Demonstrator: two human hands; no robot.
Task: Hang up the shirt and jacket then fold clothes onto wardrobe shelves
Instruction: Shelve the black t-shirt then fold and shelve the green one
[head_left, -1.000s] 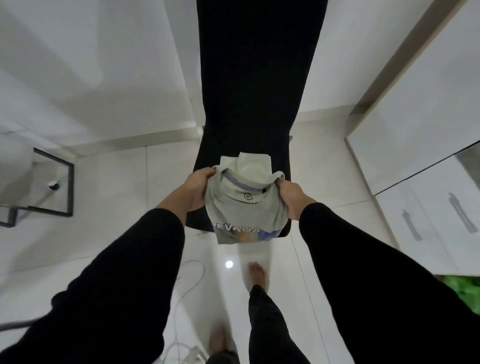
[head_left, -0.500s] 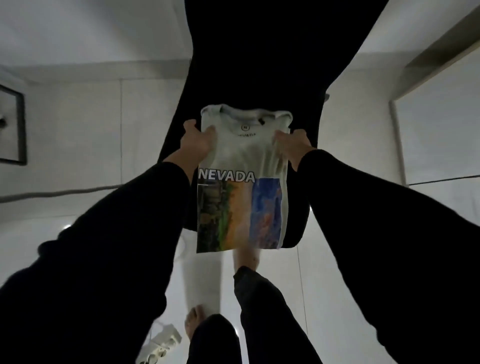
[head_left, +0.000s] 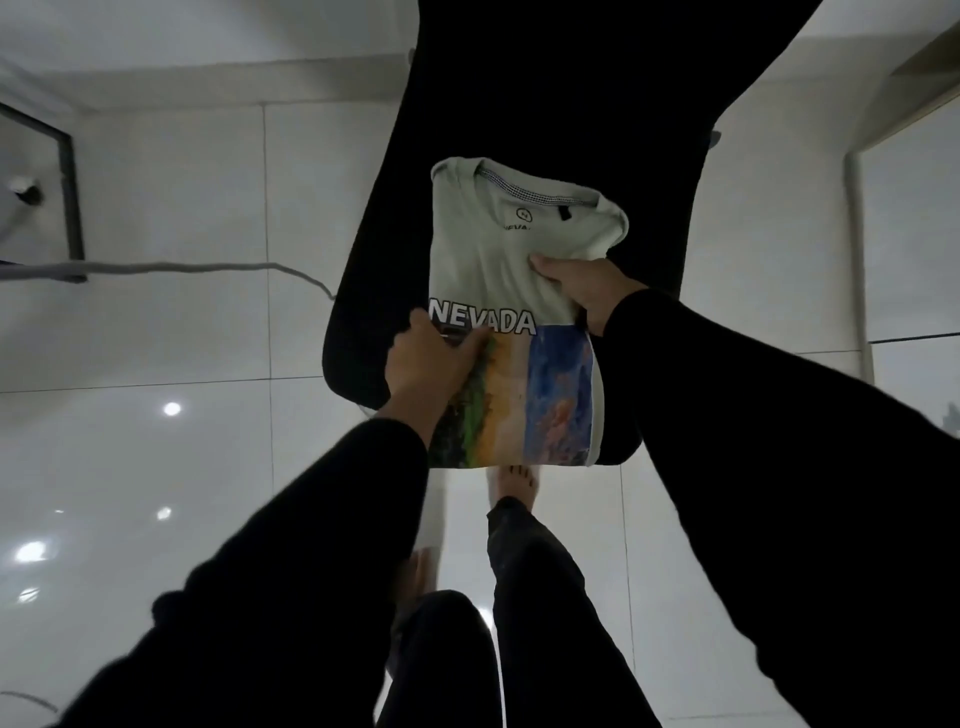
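A pale green T-shirt (head_left: 498, 249) with the word NEVADA and a colourful print lies folded lengthwise on a black padded board (head_left: 545, 83), collar pointing away from me. My left hand (head_left: 431, 361) rests on the shirt's lower left part, fingers lying over the print. At the shirt's right edge my right hand (head_left: 584, 286) holds the cloth with the thumb on top. The shirt's lower hem hangs slightly past the board's near end. No jacket or hanger is in view.
A glossy white tiled floor (head_left: 171, 467) surrounds the board. A grey cable (head_left: 182, 267) runs along the floor at left, near a black metal frame (head_left: 72, 197). White cabinet panels (head_left: 914, 234) stand at right. My bare feet (head_left: 511, 483) are just under the board's near end.
The shirt went from bunched between both hands to spread out and laid flat on the board. My left hand slid down to the print; my right hand moved to the right edge.
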